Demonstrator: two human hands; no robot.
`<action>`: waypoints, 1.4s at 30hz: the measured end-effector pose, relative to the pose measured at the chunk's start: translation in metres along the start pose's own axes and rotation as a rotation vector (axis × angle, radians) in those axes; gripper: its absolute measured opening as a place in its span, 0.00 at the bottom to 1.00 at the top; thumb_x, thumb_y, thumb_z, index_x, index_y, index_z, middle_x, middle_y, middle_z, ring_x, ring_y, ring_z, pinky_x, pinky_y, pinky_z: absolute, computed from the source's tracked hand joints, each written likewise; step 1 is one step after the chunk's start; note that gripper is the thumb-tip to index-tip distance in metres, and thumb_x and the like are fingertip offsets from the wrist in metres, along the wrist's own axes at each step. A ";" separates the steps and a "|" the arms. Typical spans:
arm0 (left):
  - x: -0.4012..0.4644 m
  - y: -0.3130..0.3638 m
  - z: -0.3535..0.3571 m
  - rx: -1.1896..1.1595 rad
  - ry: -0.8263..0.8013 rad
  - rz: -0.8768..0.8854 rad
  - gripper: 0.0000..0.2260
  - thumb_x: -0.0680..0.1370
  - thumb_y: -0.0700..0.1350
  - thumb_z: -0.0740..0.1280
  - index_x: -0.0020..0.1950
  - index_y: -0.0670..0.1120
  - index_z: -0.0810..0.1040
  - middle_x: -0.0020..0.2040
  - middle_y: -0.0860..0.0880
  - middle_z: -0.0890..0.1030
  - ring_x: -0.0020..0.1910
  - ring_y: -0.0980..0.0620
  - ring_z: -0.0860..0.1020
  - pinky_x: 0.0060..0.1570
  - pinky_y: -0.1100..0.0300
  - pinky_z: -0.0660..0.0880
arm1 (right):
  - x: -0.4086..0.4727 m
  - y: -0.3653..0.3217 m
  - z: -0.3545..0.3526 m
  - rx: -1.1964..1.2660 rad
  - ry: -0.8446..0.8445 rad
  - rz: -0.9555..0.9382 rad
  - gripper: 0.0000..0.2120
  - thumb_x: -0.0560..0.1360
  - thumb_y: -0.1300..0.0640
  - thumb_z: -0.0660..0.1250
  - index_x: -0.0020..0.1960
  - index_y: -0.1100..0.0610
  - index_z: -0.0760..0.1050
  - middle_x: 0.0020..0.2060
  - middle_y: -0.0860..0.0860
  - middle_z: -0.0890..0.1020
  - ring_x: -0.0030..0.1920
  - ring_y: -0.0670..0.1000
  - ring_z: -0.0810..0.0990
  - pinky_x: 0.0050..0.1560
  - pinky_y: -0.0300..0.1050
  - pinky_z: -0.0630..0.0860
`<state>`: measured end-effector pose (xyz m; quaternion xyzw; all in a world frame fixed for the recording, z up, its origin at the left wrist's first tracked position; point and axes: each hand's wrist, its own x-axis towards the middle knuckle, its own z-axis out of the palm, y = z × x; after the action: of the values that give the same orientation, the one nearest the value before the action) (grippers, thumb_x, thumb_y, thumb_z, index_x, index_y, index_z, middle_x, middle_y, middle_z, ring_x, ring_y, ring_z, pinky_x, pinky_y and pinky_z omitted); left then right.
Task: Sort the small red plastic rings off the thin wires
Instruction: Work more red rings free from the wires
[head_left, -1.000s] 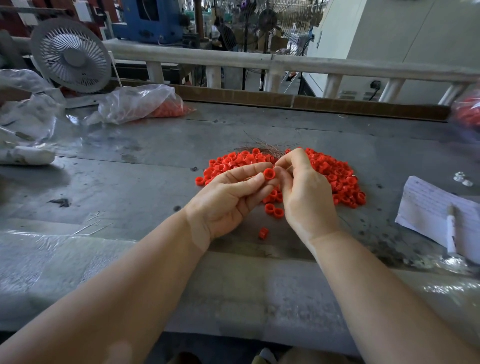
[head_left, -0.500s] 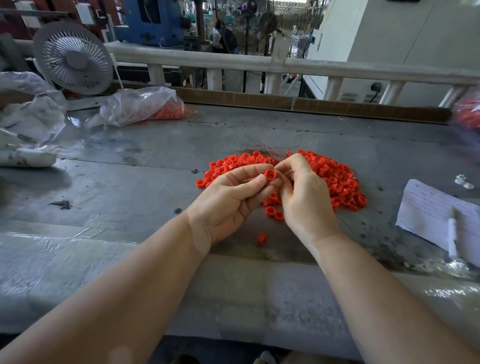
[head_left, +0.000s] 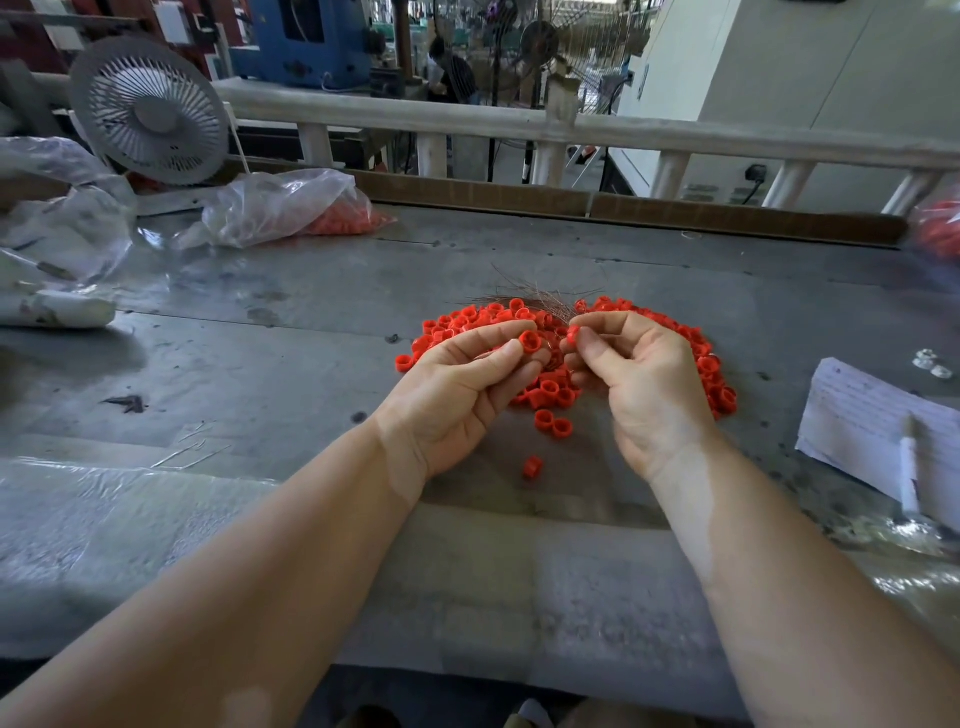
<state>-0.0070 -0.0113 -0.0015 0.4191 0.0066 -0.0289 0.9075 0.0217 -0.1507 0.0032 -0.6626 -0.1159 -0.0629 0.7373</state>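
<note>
I see a grey table (head_left: 291, 364) filling most of the frame, a white railing (head_left: 675, 137) along its far edge. Upper left: a fan (head_left: 150, 111), crumpled clear plastic (head_left: 57, 223), and a clear bag (head_left: 283, 205) with red pieces inside, lying on the table. Right edge: a sheet of paper (head_left: 862, 415) with a pen (head_left: 909, 467) on it, two tiny clear bits (head_left: 932, 364) just beyond. Far right edge shows another blurred red mass, can't tell what

Centre of frame: the pile of red rings (head_left: 457, 325) on the table, spreading behind and under both hands. Thin wires (head_left: 540, 296) fan out at the pile's far edge, some running toward the fingers. A pair of rings (head_left: 553, 422) sits touching each other just below the pile, one stray ring (head_left: 532, 466) lower still, between the wrists

My left hand (head_left: 457, 395) is palm up, fingers curled, thumb and fingertips pinching one ring (head_left: 530, 342). My right hand (head_left: 644, 384) is just beside it, thumb and forefinger pinching a second ring (head_left: 573, 334), other fingers curled under. The two held rings are near each other but apart; whether a wire joins them I can't tell, too thin to see

A few loose wires (head_left: 192, 454) lie on the table lower left
</note>
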 end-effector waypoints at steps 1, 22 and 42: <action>0.000 0.000 0.000 -0.005 0.003 -0.001 0.12 0.74 0.31 0.61 0.40 0.40 0.83 0.38 0.43 0.84 0.40 0.52 0.83 0.37 0.65 0.79 | 0.000 -0.001 0.000 0.045 -0.012 0.023 0.09 0.75 0.69 0.63 0.42 0.58 0.76 0.33 0.51 0.80 0.31 0.42 0.79 0.32 0.33 0.74; 0.001 -0.001 -0.002 0.045 -0.007 -0.031 0.13 0.75 0.30 0.60 0.41 0.41 0.83 0.39 0.43 0.84 0.39 0.52 0.83 0.38 0.64 0.80 | -0.003 -0.007 -0.001 0.235 -0.135 0.203 0.08 0.73 0.68 0.63 0.42 0.57 0.77 0.30 0.48 0.82 0.30 0.42 0.79 0.26 0.32 0.70; 0.001 -0.001 -0.002 0.013 -0.011 -0.057 0.16 0.75 0.30 0.60 0.38 0.42 0.85 0.39 0.43 0.84 0.41 0.52 0.84 0.39 0.65 0.79 | -0.003 -0.003 0.000 0.167 -0.152 0.131 0.10 0.74 0.68 0.64 0.40 0.55 0.78 0.30 0.47 0.82 0.31 0.43 0.78 0.26 0.33 0.68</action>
<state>-0.0062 -0.0103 -0.0035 0.4247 0.0132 -0.0574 0.9034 0.0186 -0.1512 0.0053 -0.6080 -0.1325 0.0458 0.7815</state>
